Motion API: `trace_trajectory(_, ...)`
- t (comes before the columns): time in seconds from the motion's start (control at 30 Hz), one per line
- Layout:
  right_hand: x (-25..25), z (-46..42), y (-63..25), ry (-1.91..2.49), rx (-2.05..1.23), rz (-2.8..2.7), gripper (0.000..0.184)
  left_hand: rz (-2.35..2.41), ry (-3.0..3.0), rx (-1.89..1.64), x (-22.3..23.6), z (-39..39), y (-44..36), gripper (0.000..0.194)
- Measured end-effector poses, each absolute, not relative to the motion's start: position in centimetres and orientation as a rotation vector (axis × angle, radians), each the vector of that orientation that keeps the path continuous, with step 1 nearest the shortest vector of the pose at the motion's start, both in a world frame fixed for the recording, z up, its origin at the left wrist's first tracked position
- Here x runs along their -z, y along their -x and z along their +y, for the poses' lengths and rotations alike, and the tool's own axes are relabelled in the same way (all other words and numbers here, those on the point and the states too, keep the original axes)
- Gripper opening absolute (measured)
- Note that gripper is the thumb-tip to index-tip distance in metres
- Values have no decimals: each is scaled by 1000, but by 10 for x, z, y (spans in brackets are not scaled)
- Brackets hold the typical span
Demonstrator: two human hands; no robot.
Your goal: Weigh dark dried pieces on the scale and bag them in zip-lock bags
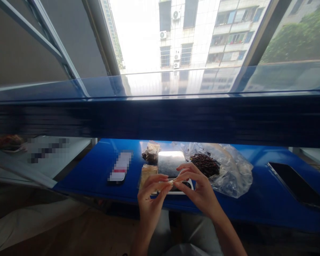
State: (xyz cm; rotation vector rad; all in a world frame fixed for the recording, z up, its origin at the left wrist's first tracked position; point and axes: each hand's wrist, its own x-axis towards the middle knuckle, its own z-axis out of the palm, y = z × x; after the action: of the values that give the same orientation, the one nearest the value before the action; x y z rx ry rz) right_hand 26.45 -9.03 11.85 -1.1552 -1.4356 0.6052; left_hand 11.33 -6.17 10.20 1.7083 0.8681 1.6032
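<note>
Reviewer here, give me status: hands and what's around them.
Left hand and right hand pinching a small pale strip, above a steel-topped scale. Clear bag of dark dried pieces just past right hand.

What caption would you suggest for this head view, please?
Left hand and right hand pinch a pale piece over a scale, beside a bag of dark pieces.

Digital scale on the counter, plastic bag just right of it, phone farther right.
</note>
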Motion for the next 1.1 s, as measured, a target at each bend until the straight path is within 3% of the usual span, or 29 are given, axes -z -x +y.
trace_trajectory(0.2,-117,-93,-272,1094,-712,-1488,14,796,-1679,-1337,-101,-60,-99,14)
trace_trajectory(0.3,-118,-94,-273,1064,-733,-1467,20,913,-1667,-1224,-97,-66,-98,28)
trace_trajectory(0.43,-115,-92,-275,1181,-729,-1457,28,1024,-1675,-1228,-94,-62,-104,9)
trace_trajectory(0.73,-84,-98,-327,1525,-398,-1580,31,1247,-1462,-1660,-109,62,-113,22)
trace_trajectory(0.93,-42,-120,-351,1660,-353,-1689,48,1638,-1802,-1301,-80,130,-115,11)
trace_trajectory(1.1,-31,-122,-348,1690,-316,-1599,35,1601,-1911,-1245,-59,144,-114,20)
